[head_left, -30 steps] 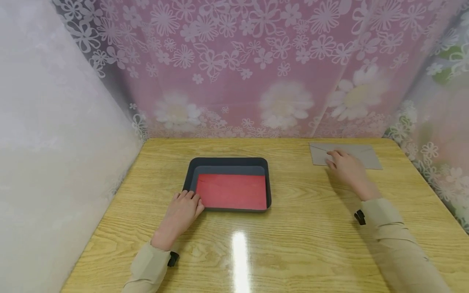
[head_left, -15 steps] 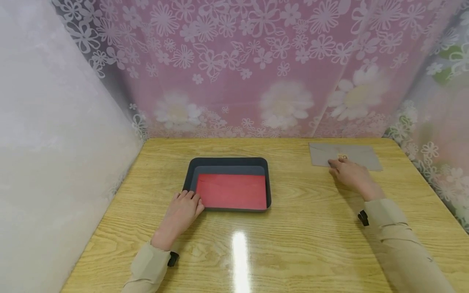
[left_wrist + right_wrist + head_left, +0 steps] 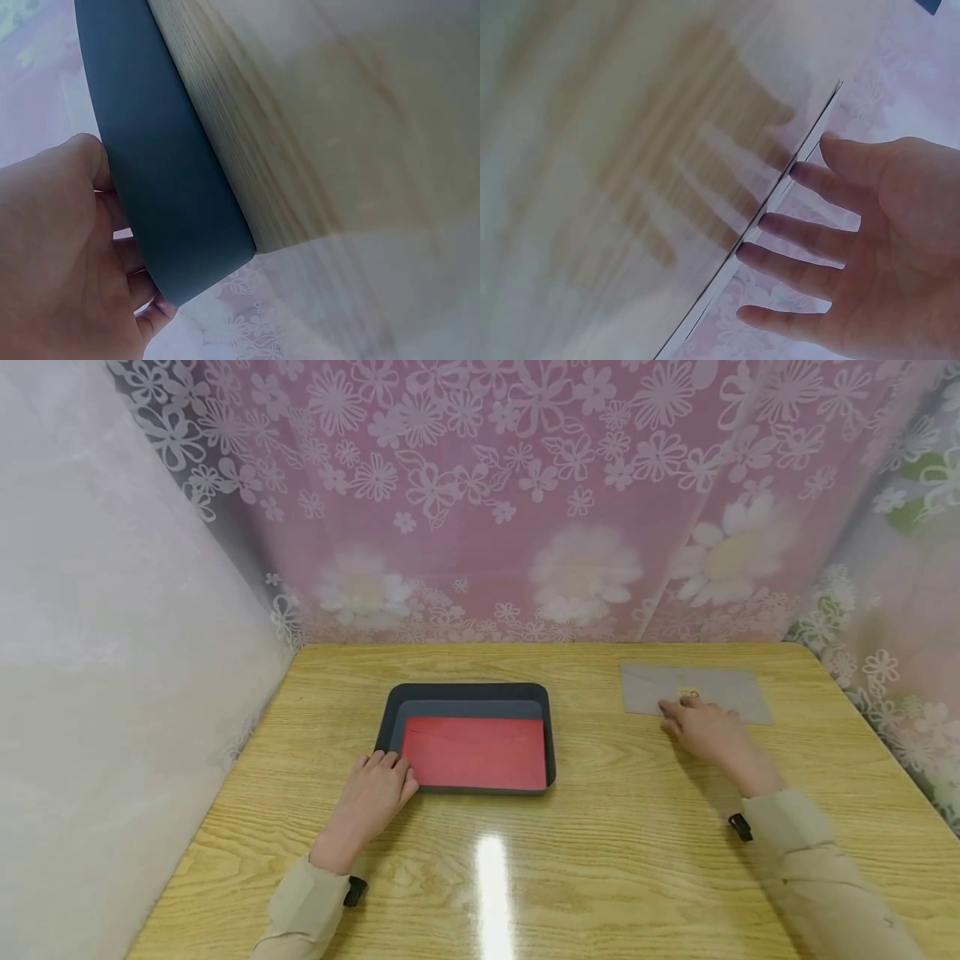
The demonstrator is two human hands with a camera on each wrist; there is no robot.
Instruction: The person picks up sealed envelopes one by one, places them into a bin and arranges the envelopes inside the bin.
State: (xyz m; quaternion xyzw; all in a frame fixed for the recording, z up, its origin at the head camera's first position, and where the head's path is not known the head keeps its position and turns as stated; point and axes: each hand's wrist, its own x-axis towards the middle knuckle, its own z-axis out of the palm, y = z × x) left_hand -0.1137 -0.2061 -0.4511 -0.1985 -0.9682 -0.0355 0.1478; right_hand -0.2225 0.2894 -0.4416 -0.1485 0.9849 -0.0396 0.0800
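A dark grey baking tray (image 3: 468,691) stands left of the middle, a red envelope (image 3: 474,753) lying flat inside it. My left hand (image 3: 371,797) holds the tray's front left corner. Seen from the left wrist, its fingers hook over the rim beside the outer wall (image 3: 165,165). At the back right a grey envelope (image 3: 731,687) with a small sticker lies on the table. My right hand (image 3: 708,731) touches its near edge with the fingertips. In the right wrist view the fingers (image 3: 795,270) are spread and nearly straight, tips along the envelope's edge.
Both things rest on a glossy wood-grain table (image 3: 600,860), which mirrors the hand and a light strip. A pink flowered curtain (image 3: 465,527) hangs behind the far edge. Pale sheets close off the left and right sides. Each wrist wears a black strap.
My right hand has shifted from the grey envelope's middle to its near edge. The envelope has slid slightly toward me and to the left. My left hand and the tray stay put.
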